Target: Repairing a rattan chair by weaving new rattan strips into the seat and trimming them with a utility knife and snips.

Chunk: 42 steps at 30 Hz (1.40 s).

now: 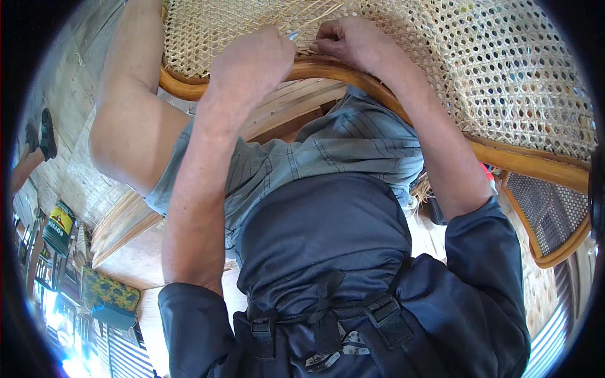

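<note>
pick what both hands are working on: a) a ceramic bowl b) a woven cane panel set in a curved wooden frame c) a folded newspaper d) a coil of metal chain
b: the left hand and right hand rest on the open-weave cane panel just above its curved wooden frame, the left holding a small metal tool.

Daylight falls bright and even over my work, with soft shadows under my forearms. A blown-out glare burns at the lower left. The fisheye bends everything toward a black rim, where detail smears.
</note>
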Each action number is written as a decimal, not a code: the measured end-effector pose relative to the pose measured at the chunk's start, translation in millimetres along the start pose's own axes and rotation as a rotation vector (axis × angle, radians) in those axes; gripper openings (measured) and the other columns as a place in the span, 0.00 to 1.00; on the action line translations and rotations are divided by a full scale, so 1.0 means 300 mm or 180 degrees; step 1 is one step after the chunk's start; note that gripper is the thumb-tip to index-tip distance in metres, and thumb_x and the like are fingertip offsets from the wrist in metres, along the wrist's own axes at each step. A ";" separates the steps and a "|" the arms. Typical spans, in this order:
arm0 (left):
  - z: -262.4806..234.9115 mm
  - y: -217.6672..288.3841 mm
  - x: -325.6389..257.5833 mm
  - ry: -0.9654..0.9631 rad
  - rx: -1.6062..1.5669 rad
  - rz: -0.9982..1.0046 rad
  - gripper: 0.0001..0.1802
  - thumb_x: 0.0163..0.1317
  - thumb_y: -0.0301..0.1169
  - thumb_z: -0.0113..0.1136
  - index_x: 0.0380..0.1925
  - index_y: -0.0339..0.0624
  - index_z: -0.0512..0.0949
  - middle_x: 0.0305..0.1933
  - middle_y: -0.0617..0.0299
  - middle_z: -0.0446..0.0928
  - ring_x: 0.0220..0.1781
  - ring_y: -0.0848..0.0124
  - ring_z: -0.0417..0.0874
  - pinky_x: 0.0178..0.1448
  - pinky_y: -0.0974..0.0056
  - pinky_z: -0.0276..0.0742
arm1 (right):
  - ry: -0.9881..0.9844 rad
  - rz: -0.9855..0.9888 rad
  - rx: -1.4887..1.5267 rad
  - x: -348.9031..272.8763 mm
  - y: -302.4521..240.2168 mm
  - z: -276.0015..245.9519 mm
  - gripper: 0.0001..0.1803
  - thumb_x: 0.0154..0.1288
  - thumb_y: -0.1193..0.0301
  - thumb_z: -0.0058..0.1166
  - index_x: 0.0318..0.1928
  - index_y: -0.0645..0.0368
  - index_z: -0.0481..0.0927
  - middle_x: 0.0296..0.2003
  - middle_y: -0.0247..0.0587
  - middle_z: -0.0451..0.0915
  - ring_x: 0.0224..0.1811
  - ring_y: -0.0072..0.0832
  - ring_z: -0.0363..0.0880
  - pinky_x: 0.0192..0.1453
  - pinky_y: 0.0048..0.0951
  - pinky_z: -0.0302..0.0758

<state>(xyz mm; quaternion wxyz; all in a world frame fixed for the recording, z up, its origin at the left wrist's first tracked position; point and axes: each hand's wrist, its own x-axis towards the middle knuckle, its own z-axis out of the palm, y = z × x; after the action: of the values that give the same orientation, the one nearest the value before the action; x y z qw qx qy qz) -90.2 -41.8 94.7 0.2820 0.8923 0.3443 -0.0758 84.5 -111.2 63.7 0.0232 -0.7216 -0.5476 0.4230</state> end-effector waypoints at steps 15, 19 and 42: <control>-0.011 0.041 0.104 -0.0663 0.0626 -0.0182 0.15 0.53 0.35 0.51 0.32 0.36 0.80 0.34 0.42 0.79 0.38 0.47 0.81 0.44 0.49 0.76 | -0.0071 -0.0055 -0.0297 -0.001 0.010 -0.011 0.14 0.53 0.65 0.51 0.38 0.57 0.82 0.35 0.52 0.80 0.40 0.47 0.79 0.43 0.42 0.75; -0.022 0.055 0.128 -0.0749 0.0629 -0.0253 0.15 0.52 0.33 0.51 0.31 0.32 0.79 0.34 0.40 0.78 0.39 0.47 0.81 0.45 0.49 0.76 | 0.0080 -0.0428 -0.0126 0.010 0.039 0.004 0.12 0.55 0.67 0.51 0.35 0.62 0.78 0.29 0.54 0.79 0.33 0.45 0.79 0.38 0.39 0.74; -0.037 0.086 0.206 -0.1528 0.1170 -0.0125 0.15 0.51 0.27 0.52 0.38 0.38 0.81 0.41 0.46 0.80 0.44 0.53 0.82 0.45 0.54 0.78 | 0.0510 -0.0342 -0.0429 -0.001 0.003 0.047 0.11 0.58 0.67 0.47 0.37 0.52 0.82 0.36 0.47 0.82 0.42 0.45 0.80 0.44 0.43 0.76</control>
<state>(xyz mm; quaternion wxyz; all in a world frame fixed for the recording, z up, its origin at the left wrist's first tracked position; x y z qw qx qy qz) -27.6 -15.9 95.2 0.1876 0.8781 0.2655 -0.3511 76.1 -118.0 54.4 0.0409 -0.7226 -0.6091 0.3243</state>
